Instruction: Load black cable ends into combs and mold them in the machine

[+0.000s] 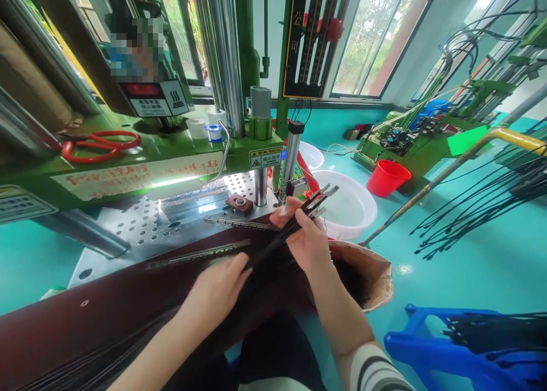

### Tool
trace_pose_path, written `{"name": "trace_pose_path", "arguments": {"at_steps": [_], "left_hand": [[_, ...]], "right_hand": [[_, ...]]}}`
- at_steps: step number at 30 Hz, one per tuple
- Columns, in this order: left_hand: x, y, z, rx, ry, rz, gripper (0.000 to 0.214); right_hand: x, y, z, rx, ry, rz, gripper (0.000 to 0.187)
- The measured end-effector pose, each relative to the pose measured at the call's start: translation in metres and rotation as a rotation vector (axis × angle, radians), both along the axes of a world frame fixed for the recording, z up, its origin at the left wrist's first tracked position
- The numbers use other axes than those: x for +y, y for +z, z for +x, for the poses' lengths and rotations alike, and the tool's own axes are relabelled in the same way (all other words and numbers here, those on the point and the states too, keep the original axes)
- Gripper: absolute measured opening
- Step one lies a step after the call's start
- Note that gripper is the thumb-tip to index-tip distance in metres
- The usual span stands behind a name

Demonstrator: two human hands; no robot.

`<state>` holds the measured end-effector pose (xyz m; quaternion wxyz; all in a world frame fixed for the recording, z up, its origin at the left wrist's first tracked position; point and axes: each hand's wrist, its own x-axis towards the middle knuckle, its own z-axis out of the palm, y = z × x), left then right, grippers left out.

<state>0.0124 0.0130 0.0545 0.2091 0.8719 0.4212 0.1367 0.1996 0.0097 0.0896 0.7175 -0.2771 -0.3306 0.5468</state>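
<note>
Our striped sleeve [380, 371] lies nearest, at five o'clock; our right hand [311, 241] and left hand [220, 284] clasp black cables [273, 247] at six. We read "公司" on the panel [298, 49] at twelve; open floor [410, 282] spreads at four.

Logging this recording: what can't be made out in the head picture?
In the head view:
Left hand: blurred, so its exact grip is unclear.
Black cables: overlapping, partly behind the right hand; uncountable.
Red handwriting: too blurred to read.
Brown container: contents shadowed, partly behind the right forearm.
Blue stool: cut off by the edge.
</note>
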Motion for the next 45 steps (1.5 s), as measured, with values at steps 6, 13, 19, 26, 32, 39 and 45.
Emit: {"name": "trace_pose_path", "arguments": {"at_steps": [6, 13, 19, 26, 32, 39, 45], "left_hand": [[0.000, 0.016, 0.029, -0.458, -0.314, -0.799, 0.032], [0.030, 0.049, 0.081, -0.845, -0.143, -0.823, 0.027], [0.036, 0.042, 0.084, -0.751, -0.051, -0.648, 0.030], [0.044, 0.042, 0.087, -0.640, -0.069, -0.658, 0.025], [0.049, 0.038, 0.090, -0.713, -0.045, -0.688, 0.022], [0.048, 0.050, 0.084, -0.638, -0.128, -0.904, 0.024], [0.047, 0.050, 0.086, -0.679, -0.166, -0.953, 0.023]], "right_hand": [[-0.011, 0.008, 0.013, -0.229, 0.365, 0.013, 0.021], [0.001, 0.005, 0.026, -0.244, 0.182, -0.030, 0.032], [0.009, -0.013, 0.036, -0.350, -0.068, -0.020, 0.028], [0.008, -0.016, 0.043, -0.529, -0.185, -0.041, 0.026], [0.005, -0.015, 0.045, -0.755, -0.319, -0.066, 0.031], [0.006, -0.018, 0.046, -0.520, -0.460, -0.080, 0.030], [0.008, 0.000, 0.056, -0.204, -0.416, -0.038, 0.027]]}}
